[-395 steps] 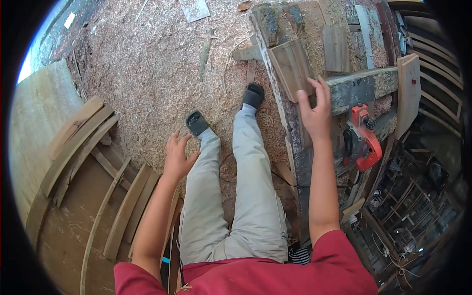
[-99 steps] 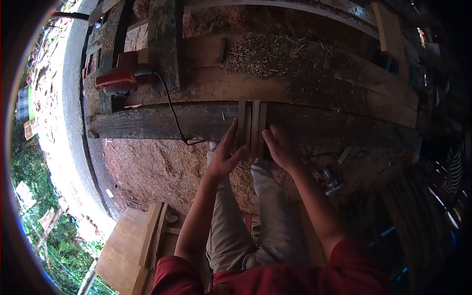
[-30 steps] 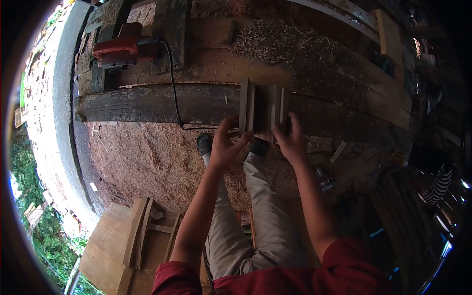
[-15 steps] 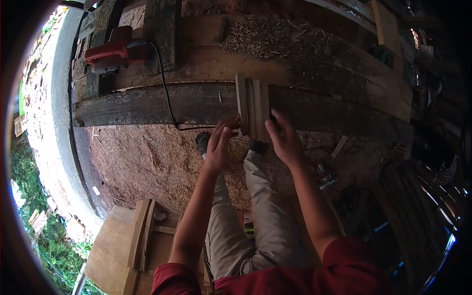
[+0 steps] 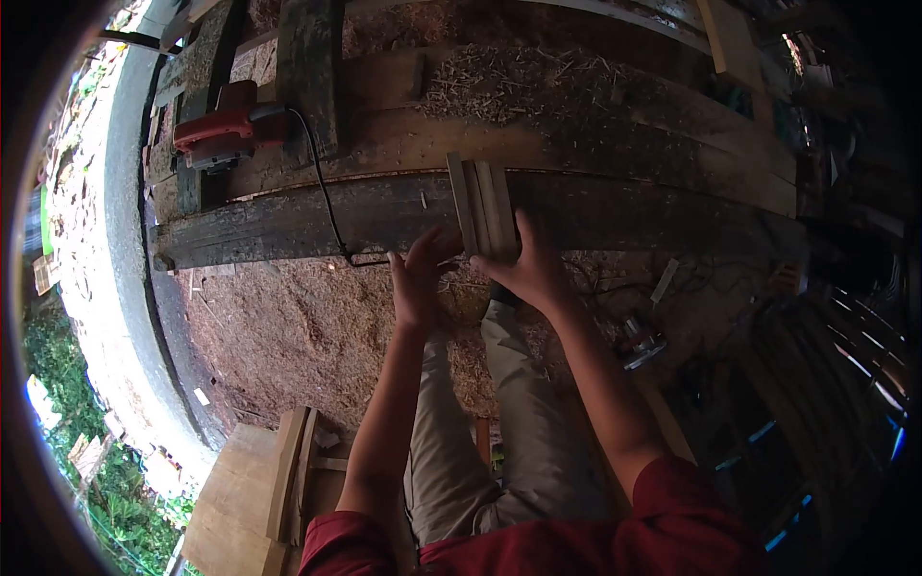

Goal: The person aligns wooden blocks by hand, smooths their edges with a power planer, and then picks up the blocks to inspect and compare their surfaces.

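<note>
Several short wooden strips stand side by side in a bundle across the dark plank at the near edge of the bench. My right hand holds the bundle from the right, its fingers along the outer side and its thumb across the near end. To the left of the strips is my left hand, with thumb and fingers apart and nothing in it. Its fingertips reach close to the bundle's lower left corner.
A red power tool rests at the bench's left, its black cord hanging over the front edge. Wood shavings lie heaped at the back of the bench. Sawdust covers the floor, and boards stand at lower left.
My right hand has closed round the near end of the strips, thumb now across it. My left hand has come away from their left side and spread its thumb. The view has shifted slightly.
</note>
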`<state>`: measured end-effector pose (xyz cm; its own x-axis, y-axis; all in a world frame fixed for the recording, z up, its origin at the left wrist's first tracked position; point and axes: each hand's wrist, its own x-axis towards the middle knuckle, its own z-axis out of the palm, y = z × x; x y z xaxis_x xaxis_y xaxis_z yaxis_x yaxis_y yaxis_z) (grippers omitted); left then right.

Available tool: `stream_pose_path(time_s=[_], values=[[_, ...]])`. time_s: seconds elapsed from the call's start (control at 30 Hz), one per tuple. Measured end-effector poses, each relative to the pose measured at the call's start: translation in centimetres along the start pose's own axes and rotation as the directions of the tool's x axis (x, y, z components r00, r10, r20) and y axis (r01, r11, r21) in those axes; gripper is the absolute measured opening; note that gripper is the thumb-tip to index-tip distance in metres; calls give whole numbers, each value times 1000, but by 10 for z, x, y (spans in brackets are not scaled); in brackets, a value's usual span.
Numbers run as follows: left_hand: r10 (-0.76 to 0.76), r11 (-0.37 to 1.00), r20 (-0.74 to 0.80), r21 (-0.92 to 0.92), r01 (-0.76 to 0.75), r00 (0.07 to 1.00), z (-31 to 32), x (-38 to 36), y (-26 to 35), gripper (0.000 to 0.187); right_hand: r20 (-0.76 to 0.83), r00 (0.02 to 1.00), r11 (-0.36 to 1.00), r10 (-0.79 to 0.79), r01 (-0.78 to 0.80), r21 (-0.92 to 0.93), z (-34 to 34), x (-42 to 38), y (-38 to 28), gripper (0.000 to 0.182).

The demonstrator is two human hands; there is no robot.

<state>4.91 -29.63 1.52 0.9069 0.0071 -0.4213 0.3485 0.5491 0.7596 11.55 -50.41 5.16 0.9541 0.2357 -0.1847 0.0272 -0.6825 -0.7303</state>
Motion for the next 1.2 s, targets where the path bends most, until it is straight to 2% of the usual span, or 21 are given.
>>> stream_pose_path(time_s=[0.07,0.17,0.27,0.37,0.43,0.47,0.53,0.6,0.7,0.73,0.77,0.87,0.9,0.93,1.03,1.13,1.2], values=[[-30,996,20,-86,31,999,-8,5,-1,86,72,995,996,62,-67,66,-13,1,-15,103],[-26,985,33,-170,32,999,-14,3,0,80,-47,996,993,80,-75,95,11,-2,-6,101],[-22,964,34,-264,30,999,-26,2,-7,75,-162,985,991,61,-79,-109,17,5,-34,96],[-37,945,40,-325,48,999,-53,-13,-11,73,-116,977,962,179,-198,-186,21,15,-47,94],[35,913,40,-407,-16,999,-77,-19,-6,75,-177,978,955,110,-153,-253,28,8,-48,94],[17,934,21,-357,-8,1000,-87,-24,1,74,-208,976,950,68,-127,-285,30,6,-49,94],[-28,966,-6,-255,25,1000,-95,-37,18,73,-161,975,956,154,-189,-226,32,4,-52,95],[-115,991,-28,-64,113,993,-100,-48,35,72,-125,966,952,226,-247,-181,28,2,-52,95],[-188,962,-30,194,191,982,-94,-64,62,70,-9,931,929,366,-364,70,9,-33,-76,94],[-205,940,-28,274,205,978,-89,-71,72,70,38,948,945,317,-319,69,1,-52,-85,94],[-227,941,53,269,205,972,-78,-80,86,71,93,960,959,266,-273,74,-4,-76,-96,94],[-335,930,75,187,317,939,-88,-111,70,80,250,947,894,200,-281,348,-11,-148,-128,103],[-405,913,195,134,385,893,-73,-122,83,87,270,945,863,184,-287,415,-8,-175,-136,106],[-448,889,256,33,456,856,-61,-129,85,85,283,943,826,174,-296,480,-8,-193,-144,108],[-495,862,315,64,502,810,-13,-160,104,81,314,905,679,288,-424,599,-17,-239,-170,112],[-530,845,284,95,527,799,16,-180,110,81,110,961,733,252,-264,627,-6,-275,-168,112],[-530,843,253,47,537,810,28,-190,113,81,49,939,752,341,-303,585,-12,-293,-182,108]])
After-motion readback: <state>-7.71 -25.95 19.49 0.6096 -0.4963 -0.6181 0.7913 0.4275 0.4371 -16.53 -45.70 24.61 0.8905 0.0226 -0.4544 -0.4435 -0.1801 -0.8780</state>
